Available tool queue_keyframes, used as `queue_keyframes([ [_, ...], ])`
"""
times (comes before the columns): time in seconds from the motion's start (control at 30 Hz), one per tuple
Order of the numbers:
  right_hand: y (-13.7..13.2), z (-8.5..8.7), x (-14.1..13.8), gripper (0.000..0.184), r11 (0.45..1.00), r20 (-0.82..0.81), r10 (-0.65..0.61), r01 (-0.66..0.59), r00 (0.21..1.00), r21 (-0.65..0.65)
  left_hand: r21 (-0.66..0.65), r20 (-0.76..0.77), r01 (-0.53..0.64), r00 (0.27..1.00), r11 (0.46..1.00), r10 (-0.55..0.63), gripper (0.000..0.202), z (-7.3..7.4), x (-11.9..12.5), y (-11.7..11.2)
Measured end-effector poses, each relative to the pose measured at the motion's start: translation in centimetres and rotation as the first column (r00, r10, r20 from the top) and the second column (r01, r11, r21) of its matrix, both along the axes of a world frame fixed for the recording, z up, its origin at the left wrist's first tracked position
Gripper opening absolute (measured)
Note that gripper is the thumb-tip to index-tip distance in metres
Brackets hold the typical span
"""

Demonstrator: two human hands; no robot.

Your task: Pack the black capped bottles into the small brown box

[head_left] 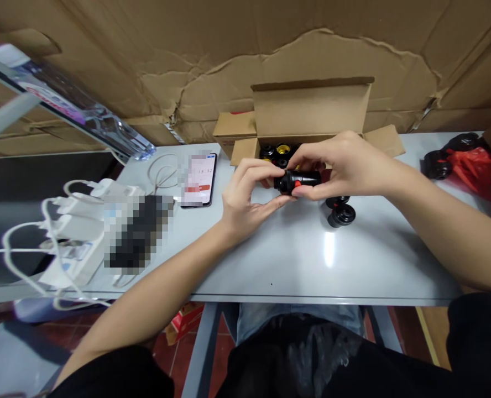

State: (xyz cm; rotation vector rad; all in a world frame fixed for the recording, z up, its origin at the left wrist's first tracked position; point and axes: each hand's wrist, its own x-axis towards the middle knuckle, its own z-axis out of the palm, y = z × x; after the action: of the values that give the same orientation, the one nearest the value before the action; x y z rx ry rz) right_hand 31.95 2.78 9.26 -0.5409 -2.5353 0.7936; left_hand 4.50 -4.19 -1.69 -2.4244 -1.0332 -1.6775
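The left hand (247,198) and right hand (345,166) together grasp a black cylindrical part (291,181) with a red mark, fingers curled around it, above the bench (378,265) toward its rear edge. An open cardboard carton (312,110) stands just behind; two black rollers (341,213) lie just beside the right hand.

Phone screen (198,179) and black object (137,235) — both pixelated.
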Motion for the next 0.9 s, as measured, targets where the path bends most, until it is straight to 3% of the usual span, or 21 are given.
queue_keyframes([
  [0.13,1.0,0.4,0.7,0.031,0.993,-0.089,-0.104,0.099,0.991,-0.056,0.026,0.043,-0.025,0.999,0.999,0.024,0.046,0.4,-0.4,0.4],
  [0.33,3.7,0.2,2.4,0.032,0.972,-0.216,-0.228,0.209,0.949,-0.106,-0.022,0.044,-0.200,0.979,0.979,0.201,0.031,0.5,-2.4,2.1],
  [0.5,4.3,-0.4,2.6,0.033,0.943,-0.286,-0.310,0.253,0.907,-0.217,-0.062,0.030,-0.197,0.979,0.978,0.200,0.024,-0.3,-3.1,2.9],
  [0.73,5.6,-1.5,3.3,0.046,0.936,-0.205,-0.249,0.180,0.947,-0.302,-0.096,-0.083,-0.226,0.972,0.969,0.219,0.020,-0.2,-2.5,2.2],
  [0.9,5.6,-1.9,3.4,0.045,0.950,-0.196,-0.235,0.183,0.952,-0.254,-0.131,-0.126,-0.264,0.960,0.956,0.248,0.018,-0.1,-2.3,2.1],
])
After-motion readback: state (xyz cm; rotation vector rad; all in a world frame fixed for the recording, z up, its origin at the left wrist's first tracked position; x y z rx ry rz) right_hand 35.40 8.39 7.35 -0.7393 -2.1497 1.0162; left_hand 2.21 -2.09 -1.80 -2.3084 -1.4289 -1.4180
